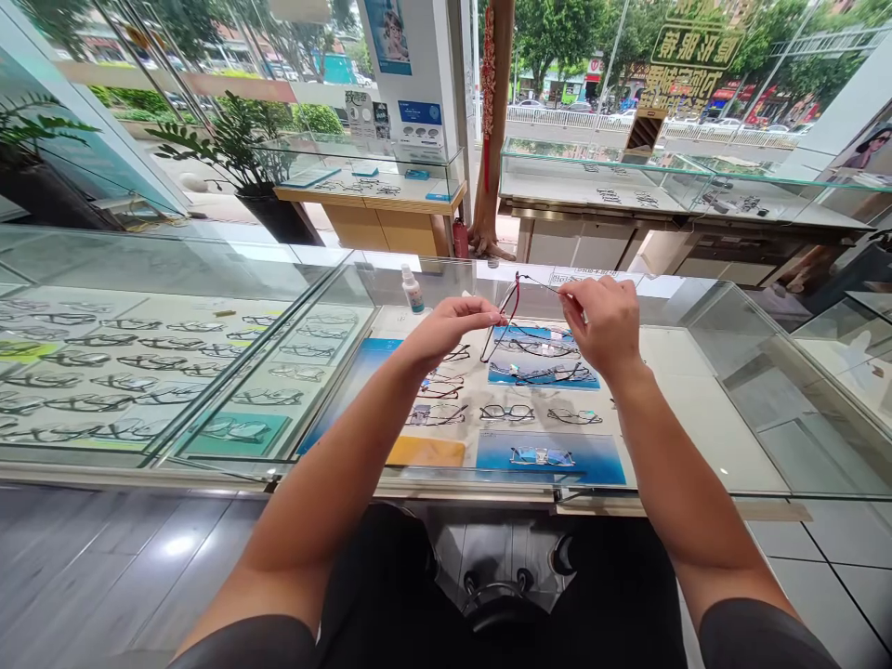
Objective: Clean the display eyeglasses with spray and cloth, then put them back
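Note:
Above the glass display case, my left hand (456,325) pinches a pair of eyeglasses (516,302) with a thin dark-red rim, the frame raised and tilted on its side. My right hand (603,321) is closed on a thin dark rod (542,283). The rod's far end meets the upper corner of the frame; whether it is the glasses' own temple or a slim tool, I cannot tell. Below both hands lie several eyeglasses on a blue display card (544,372). A small white spray bottle (412,290) stands on the glass left of my left hand.
The glass display case (739,372) spans the space before me. Inside are several more glasses, an orange-yellow pad (425,452) and a blue card (592,460). Farther back stand other showcases (592,186), a potted plant (279,204) and a wooden trunk (496,139).

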{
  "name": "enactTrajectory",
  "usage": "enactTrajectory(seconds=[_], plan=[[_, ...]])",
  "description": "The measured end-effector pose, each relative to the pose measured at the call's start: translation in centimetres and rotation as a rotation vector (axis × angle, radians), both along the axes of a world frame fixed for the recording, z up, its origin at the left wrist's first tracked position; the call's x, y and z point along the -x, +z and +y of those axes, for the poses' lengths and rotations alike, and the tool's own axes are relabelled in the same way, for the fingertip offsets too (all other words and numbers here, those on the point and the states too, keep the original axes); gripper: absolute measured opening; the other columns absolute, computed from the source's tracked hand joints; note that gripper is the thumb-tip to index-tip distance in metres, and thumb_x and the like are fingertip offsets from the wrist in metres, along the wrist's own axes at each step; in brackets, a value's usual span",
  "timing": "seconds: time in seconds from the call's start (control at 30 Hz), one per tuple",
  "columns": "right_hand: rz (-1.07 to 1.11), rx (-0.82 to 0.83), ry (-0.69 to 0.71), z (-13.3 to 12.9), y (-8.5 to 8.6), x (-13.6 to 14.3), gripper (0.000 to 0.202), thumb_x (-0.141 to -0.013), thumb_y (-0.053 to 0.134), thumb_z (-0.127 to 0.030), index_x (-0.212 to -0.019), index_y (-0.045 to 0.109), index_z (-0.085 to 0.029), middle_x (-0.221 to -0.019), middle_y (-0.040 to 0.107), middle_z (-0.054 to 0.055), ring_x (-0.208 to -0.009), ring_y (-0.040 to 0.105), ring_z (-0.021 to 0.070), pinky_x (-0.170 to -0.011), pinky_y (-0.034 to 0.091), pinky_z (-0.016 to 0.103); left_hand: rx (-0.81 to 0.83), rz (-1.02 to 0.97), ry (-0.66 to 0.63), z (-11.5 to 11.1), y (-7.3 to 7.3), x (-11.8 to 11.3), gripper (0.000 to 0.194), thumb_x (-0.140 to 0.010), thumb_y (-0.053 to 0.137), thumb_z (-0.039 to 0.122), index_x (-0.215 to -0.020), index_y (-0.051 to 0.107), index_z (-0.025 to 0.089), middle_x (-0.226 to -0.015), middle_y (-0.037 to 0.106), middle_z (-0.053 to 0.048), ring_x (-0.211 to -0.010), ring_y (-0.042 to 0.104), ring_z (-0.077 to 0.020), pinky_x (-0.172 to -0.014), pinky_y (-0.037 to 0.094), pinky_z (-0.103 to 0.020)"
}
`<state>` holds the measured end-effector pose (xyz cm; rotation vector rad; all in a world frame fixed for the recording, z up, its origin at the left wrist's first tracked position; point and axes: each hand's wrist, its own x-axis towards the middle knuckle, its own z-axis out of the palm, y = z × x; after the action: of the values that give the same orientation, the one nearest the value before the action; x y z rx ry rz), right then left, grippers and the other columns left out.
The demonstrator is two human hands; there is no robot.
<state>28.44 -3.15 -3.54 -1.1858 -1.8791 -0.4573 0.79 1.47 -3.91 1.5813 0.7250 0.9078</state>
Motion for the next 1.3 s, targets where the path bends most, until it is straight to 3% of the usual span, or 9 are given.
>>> enactTrajectory(seconds=[0.27, 0.43, 0.53, 0.83, 1.0, 1.3], plan=[[0.084, 0.017, -0.034, -0.3, -0.1, 0.5, 0.03, -0.115, 0.049, -0.036, -0.102, 0.074, -0.027, -0.086, 0.071, 0.006, -0.087, 0.052, 0.0268, -0.09, 0.037, 0.047, 0.071, -0.026, -0.026, -0.3, 0.2, 0.2, 0.033, -0.083, 0.091, 0.05, -0.084, 0.078, 0.019, -0.101, 0.081, -0.01, -0.099, 0.072, -0.0198, -0.092, 0.052, -0.035], [-0.016, -0.007, 0.051, -1.5, -1.8, 3.5, 0.029, -0.114, 0.054, -0.035, -0.133, 0.076, -0.031, -0.104, 0.077, 0.009, -0.097, 0.057, 0.0296, -0.09, 0.039, 0.048, 0.098, -0.072, 0.027, -0.5, 0.2, 0.0, 0.039, -0.08, 0.095, 0.054, -0.087, 0.081, 0.019, -0.104, 0.081, -0.01, -0.097, 0.073, -0.0194, -0.088, 0.056, -0.033], [-0.102, -0.006, 0.08, -1.6, -2.7, 4.5, 0.031, -0.112, 0.059, -0.037, -0.14, 0.073, -0.033, -0.119, 0.078, 0.009, -0.107, 0.059, 0.0311, -0.091, 0.04, 0.048, 0.061, -0.046, 0.002, -0.6, 0.3, -0.1, 0.041, -0.08, 0.095, 0.057, -0.088, 0.083, 0.018, -0.099, 0.081, -0.01, -0.094, 0.071, -0.0184, -0.083, 0.055, -0.031], [-0.121, 0.036, 0.032, -0.7, -3.1, 4.0, 0.022, -0.108, 0.069, -0.045, -0.117, 0.077, -0.027, -0.127, 0.074, 0.012, -0.114, 0.056, 0.034, -0.093, 0.04, 0.048, 0.076, -0.025, 0.027, -0.6, 0.2, -0.4, 0.048, -0.069, 0.102, 0.057, -0.084, 0.082, 0.016, -0.093, 0.079, -0.009, -0.087, 0.069, -0.0165, -0.084, 0.057, -0.032], [-0.121, 0.053, 0.053, -0.3, -3.0, 3.3, 0.019, -0.104, 0.075, -0.045, -0.102, 0.076, -0.026, -0.115, 0.076, 0.01, -0.111, 0.056, 0.033, -0.095, 0.038, 0.048, 0.134, -0.165, 0.134, -0.2, 0.2, -0.1, 0.048, -0.068, 0.104, 0.055, -0.084, 0.081, 0.016, -0.1, 0.08, -0.01, -0.097, 0.073, -0.0197, -0.099, 0.061, -0.041], [-0.199, 0.029, -0.061, -0.6, -2.4, 3.1, 0.023, -0.108, 0.069, -0.039, -0.09, 0.072, -0.025, -0.089, 0.076, 0.004, -0.096, 0.059, 0.028, -0.097, 0.035, 0.047, 0.153, -0.417, 0.333, 1.1, -0.7, 0.0, 0.034, -0.073, 0.102, 0.042, -0.088, 0.082, 0.018, -0.106, 0.081, -0.008, -0.101, 0.074, -0.0189, -0.101, 0.063, -0.039]])
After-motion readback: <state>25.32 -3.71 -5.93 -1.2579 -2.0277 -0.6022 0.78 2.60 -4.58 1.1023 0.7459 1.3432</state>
